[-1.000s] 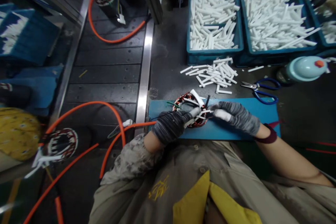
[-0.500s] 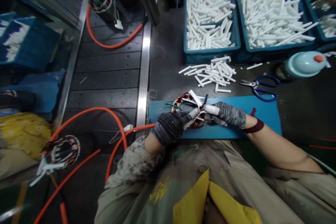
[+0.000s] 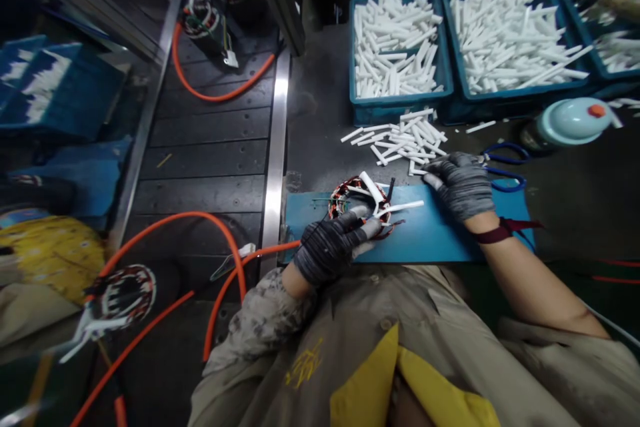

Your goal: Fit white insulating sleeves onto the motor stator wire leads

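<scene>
A round motor stator (image 3: 350, 195) with copper windings and white sleeved leads lies on a blue mat (image 3: 440, 240) in front of me. My left hand (image 3: 327, 247), in a dark knit glove, grips the stator's near edge. My right hand (image 3: 463, 183), in a grey glove, reaches over the far edge of the mat to a loose pile of white sleeve tubes (image 3: 400, 140), its fingertips at the pile's near edge. Whether it pinches a tube is hidden by the fingers.
Blue bins (image 3: 400, 103) full of white tubes line the back. Blue-handled scissors (image 3: 505, 167) and a pale bottle (image 3: 570, 123) lie right of the pile. A dark conveyor (image 3: 210, 140) with orange cables (image 3: 220, 240) and another stator (image 3: 123, 293) runs on the left.
My right hand has left the stator and moved back and right to the loose tube pile. My left hand stays on the stator.
</scene>
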Action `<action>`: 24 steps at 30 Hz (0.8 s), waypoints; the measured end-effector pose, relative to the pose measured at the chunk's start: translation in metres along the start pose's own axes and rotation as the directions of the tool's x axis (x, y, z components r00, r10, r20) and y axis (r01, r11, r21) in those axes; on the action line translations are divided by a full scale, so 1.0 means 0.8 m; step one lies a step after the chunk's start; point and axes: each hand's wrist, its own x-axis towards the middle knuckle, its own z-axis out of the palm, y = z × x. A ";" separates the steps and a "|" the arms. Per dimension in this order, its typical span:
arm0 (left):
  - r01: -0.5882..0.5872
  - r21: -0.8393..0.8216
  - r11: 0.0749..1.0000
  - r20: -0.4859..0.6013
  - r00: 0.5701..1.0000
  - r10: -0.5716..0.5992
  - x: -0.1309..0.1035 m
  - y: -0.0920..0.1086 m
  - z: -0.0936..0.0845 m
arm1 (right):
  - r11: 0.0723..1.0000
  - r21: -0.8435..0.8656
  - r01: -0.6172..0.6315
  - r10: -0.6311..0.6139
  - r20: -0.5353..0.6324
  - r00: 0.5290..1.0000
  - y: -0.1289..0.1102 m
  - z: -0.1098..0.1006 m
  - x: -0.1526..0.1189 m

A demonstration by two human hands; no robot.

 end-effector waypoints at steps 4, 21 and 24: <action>-0.005 0.009 1.000 0.038 0.999 0.005 0.003 0.005 -0.003 | 0.917 0.395 -0.052 0.109 -0.123 0.986 -0.027 -0.019 -0.040; 0.002 0.004 1.000 -0.026 1.000 -0.002 0.011 0.013 -0.012 | 0.634 0.747 -0.200 -0.033 0.284 0.958 -0.037 -0.004 -0.090; 0.011 -0.009 1.000 -0.062 0.998 -0.012 0.009 0.017 -0.009 | 0.624 0.767 -0.151 -0.168 0.320 0.932 -0.044 -0.007 -0.088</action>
